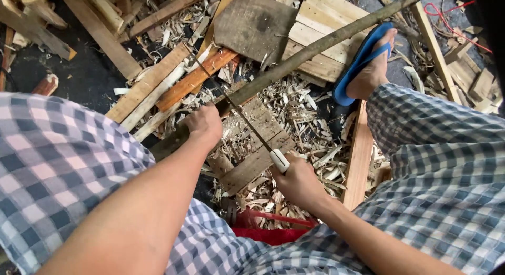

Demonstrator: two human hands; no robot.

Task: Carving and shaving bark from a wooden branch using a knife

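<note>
Head view: branch's (315, 46) near end is hidden under the left hand (205, 123), which grips it
Right hand (299, 183): wrapped round the pale saw handle (279, 160)
Blade (236, 109): thin, crossing the rough bark
Floor: curly wood shavings (294, 104), planks

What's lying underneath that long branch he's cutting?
Under the branch lie pale planks, a dark board and wood shavings. The left hand and a blue sandal cover what lies beneath its ends.
</note>
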